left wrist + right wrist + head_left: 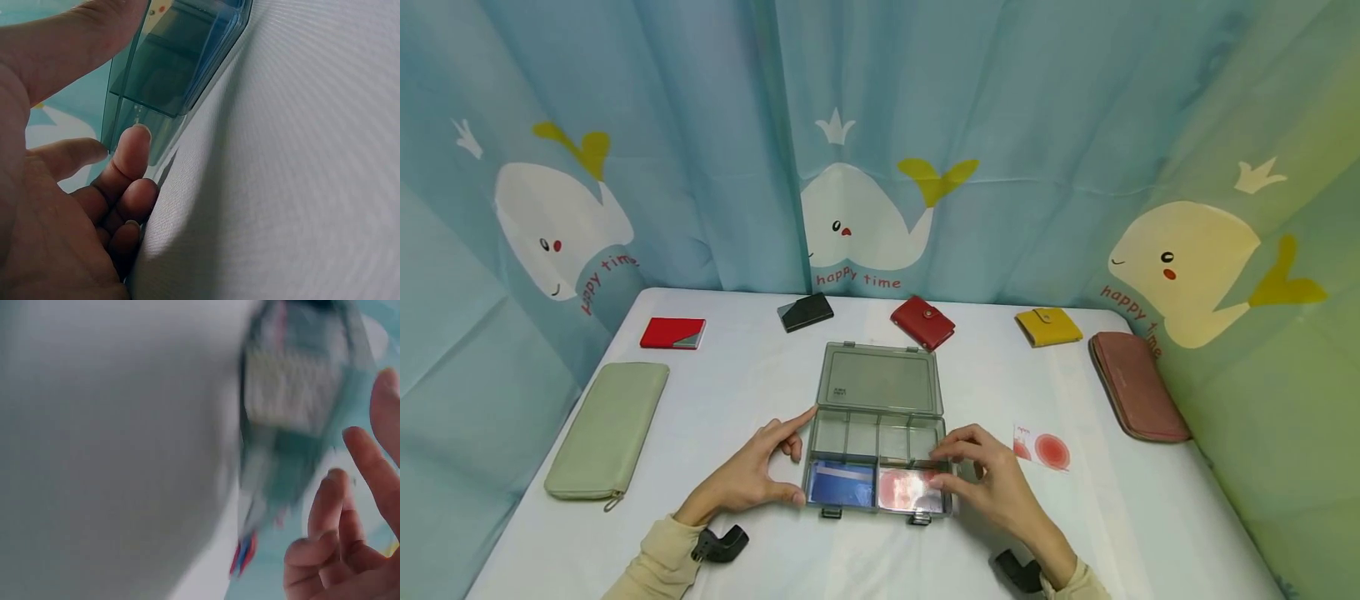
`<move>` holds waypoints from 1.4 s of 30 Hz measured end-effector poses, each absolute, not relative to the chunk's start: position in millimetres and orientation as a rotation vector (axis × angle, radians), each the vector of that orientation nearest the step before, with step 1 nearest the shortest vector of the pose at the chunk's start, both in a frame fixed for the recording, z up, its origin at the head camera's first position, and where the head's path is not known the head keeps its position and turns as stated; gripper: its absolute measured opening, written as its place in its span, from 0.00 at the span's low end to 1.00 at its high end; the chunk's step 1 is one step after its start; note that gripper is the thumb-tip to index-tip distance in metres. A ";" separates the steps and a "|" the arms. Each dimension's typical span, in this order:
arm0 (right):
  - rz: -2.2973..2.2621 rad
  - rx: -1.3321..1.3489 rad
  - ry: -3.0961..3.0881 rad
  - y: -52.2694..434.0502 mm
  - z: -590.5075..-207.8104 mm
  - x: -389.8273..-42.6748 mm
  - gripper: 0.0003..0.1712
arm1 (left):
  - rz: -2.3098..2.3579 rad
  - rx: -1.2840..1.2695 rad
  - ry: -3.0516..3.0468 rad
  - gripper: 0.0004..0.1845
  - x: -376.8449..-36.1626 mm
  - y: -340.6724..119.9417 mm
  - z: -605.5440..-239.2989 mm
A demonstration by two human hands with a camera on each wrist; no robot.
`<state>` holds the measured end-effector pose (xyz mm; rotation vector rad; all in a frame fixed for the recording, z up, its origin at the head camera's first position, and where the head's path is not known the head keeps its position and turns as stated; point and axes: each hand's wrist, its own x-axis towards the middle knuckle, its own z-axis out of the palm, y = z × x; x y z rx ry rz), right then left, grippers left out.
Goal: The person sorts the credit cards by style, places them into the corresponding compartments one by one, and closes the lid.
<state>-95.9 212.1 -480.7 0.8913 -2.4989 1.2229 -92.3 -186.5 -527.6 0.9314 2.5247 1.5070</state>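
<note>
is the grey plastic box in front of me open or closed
Open. The grey plastic box has its lid laid back flat on the table, with a blue card and pink card showing inside.

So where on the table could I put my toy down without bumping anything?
Bare cloth lies between the green pouch and the open box, and in front of the box. It is crowded at the box, where the left hand and right hand touch it.

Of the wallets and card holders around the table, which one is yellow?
The yellow wallet at the back right, between the red snap wallet and the long pink wallet.
</note>
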 end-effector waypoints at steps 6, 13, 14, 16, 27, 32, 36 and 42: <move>1.042 0.612 -2.573 274.8 -468.9 -119.4 0.20 | 1.503 0.919 2.521 0.63 -93.8 -186.5 -529.5; 0.731 0.394 -2.883 356.8 -475.5 -131.6 0.30 | 1.488 0.907 2.526 0.63 -93.5 -186.8 -528.1; 0.715 0.374 -2.932 364.0 -476.2 -131.6 0.31 | 1.486 0.908 2.527 0.63 -93.4 -186.8 -527.9; 0.718 0.337 -3.010 374.6 -477.2 -132.3 0.33 | 1.486 0.911 2.530 0.63 -93.0 -186.8 -527.4; 0.771 0.354 -3.113 379.9 -478.3 -136.5 0.24 | 1.492 0.944 2.539 0.63 -92.7 -186.3 -527.5; 0.867 0.367 -3.132 377.3 -474.7 -134.4 0.26 | 1.485 0.935 2.541 0.63 -92.8 -186.2 -527.6; 0.962 0.361 -3.120 374.0 -474.2 -131.6 0.23 | 1.480 0.930 2.543 0.63 -92.1 -185.6 -526.7; 1.309 0.370 -2.990 366.9 -473.0 -126.4 0.18 | 1.485 0.916 2.542 0.62 -91.3 -185.3 -525.8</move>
